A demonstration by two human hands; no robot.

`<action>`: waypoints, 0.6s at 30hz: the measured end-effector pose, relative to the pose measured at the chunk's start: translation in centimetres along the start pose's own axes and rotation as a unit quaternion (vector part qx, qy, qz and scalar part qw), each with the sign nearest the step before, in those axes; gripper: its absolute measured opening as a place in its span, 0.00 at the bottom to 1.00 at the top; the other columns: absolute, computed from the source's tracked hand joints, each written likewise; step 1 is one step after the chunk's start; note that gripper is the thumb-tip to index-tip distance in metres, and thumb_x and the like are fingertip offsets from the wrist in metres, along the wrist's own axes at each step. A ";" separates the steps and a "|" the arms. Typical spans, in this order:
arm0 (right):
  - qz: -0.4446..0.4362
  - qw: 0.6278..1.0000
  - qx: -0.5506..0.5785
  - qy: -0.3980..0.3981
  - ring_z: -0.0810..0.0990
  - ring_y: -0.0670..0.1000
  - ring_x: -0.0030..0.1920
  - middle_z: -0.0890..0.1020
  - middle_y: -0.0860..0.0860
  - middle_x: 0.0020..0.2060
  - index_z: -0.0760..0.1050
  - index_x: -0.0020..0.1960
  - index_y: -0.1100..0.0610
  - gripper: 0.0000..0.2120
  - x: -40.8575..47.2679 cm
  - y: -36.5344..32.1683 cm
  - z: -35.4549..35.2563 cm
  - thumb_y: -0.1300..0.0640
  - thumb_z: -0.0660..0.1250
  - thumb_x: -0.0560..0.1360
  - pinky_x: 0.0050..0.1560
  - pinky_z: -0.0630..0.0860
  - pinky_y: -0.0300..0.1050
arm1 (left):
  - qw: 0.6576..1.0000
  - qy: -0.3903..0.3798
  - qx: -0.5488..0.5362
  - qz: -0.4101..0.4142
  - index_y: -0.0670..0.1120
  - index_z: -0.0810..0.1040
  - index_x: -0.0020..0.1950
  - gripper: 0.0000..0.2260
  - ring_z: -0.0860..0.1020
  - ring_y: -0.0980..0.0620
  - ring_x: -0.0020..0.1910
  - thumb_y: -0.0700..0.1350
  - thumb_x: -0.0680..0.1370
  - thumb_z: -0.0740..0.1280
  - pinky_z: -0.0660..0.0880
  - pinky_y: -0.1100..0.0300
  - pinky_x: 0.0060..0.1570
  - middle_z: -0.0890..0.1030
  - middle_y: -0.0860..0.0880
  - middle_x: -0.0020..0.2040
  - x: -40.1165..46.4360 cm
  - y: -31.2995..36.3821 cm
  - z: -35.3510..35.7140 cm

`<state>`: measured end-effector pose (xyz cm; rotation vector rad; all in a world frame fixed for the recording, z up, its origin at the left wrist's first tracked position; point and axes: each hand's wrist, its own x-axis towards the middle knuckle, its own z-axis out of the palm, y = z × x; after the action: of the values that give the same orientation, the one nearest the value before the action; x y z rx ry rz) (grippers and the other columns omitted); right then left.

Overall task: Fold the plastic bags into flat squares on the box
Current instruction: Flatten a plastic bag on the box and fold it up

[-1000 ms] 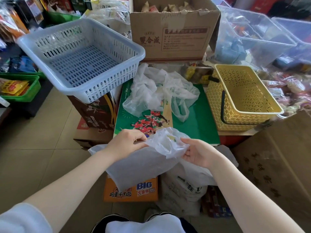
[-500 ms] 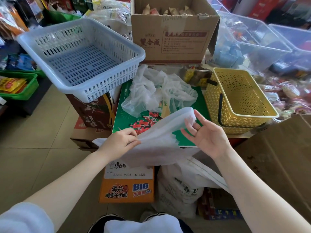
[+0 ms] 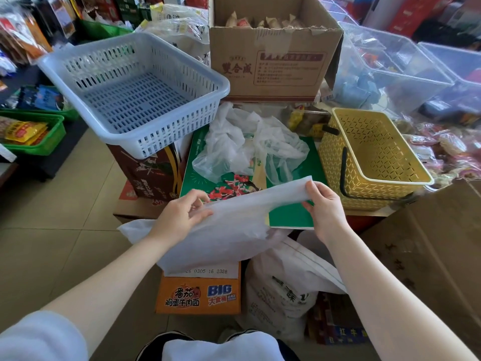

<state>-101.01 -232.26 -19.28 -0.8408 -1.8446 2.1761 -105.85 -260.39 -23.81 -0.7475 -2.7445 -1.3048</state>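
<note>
A white plastic bag (image 3: pixel 234 225) is stretched flat between both hands over the near edge of the green box (image 3: pixel 291 217). My left hand (image 3: pixel 179 217) pinches the bag's near-left part. Its far-right corner is held by my right hand (image 3: pixel 325 204), just above the box top. Behind them, a crumpled pile of white plastic bags (image 3: pixel 247 144) lies on the far half of the green box.
A pale blue basket (image 3: pixel 135 92) sits on a brown carton at the left. A yellow basket (image 3: pixel 369 157) stands right of the box. A cardboard box (image 3: pixel 273 61) is behind. An orange carton (image 3: pixel 197 293) and a printed white sack (image 3: pixel 283 290) stand on the floor below.
The bag went from bunched up between my hands to spread flat. My right hand carried its corner up and away over the green box; the left hand stayed near the box's front edge.
</note>
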 end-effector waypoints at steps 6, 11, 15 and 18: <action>-0.005 0.997 -0.013 0.073 0.76 0.50 0.46 0.76 0.52 0.44 0.74 0.50 0.56 0.07 1.2 0.2 -0.1 0.58 0.57 0.80 0.52 0.77 0.46 | 1.000 -0.005 0.025 0.006 0.48 0.82 0.45 0.03 0.78 0.60 0.38 0.45 0.74 0.69 0.75 0.56 0.40 0.82 0.52 0.39 -0.3 -1.0 -0.1; -0.176 0.907 -0.375 0.074 0.71 0.54 0.63 0.74 0.54 0.64 0.68 0.66 0.56 0.17 1.5 2.1 -0.5 0.61 0.61 0.78 0.64 0.67 0.51 | 0.997 -0.025 0.035 0.062 0.45 0.81 0.43 0.21 0.77 0.57 0.36 0.61 0.74 0.59 0.75 0.53 0.36 0.81 0.52 0.37 0.1 -0.3 0.1; -0.362 0.803 -0.443 -0.167 0.73 0.54 0.61 0.79 0.52 0.57 0.77 0.57 0.57 0.11 0.0 1.5 2.1 0.59 0.63 0.77 0.64 0.65 0.53 | 0.995 -0.026 0.002 0.093 0.45 0.81 0.44 0.27 0.77 0.57 0.36 0.66 0.75 0.54 0.73 0.55 0.35 0.81 0.51 0.36 1.1 1.0 0.4; -0.362 0.774 -0.475 -0.212 0.74 0.53 0.58 0.79 0.50 0.54 0.77 0.57 0.56 0.11 -0.2 1.7 2.8 0.55 0.67 0.75 0.63 0.63 0.50 | 0.994 -0.025 -0.009 0.109 0.44 0.81 0.45 0.27 0.77 0.56 0.37 0.64 0.76 0.54 0.73 0.57 0.35 0.81 0.51 0.37 1.5 1.5 0.1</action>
<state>-101.92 -235.14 -20.57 0.3633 -2.8512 0.9050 -106.53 -258.88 -22.45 -1.0614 -2.5984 -1.2832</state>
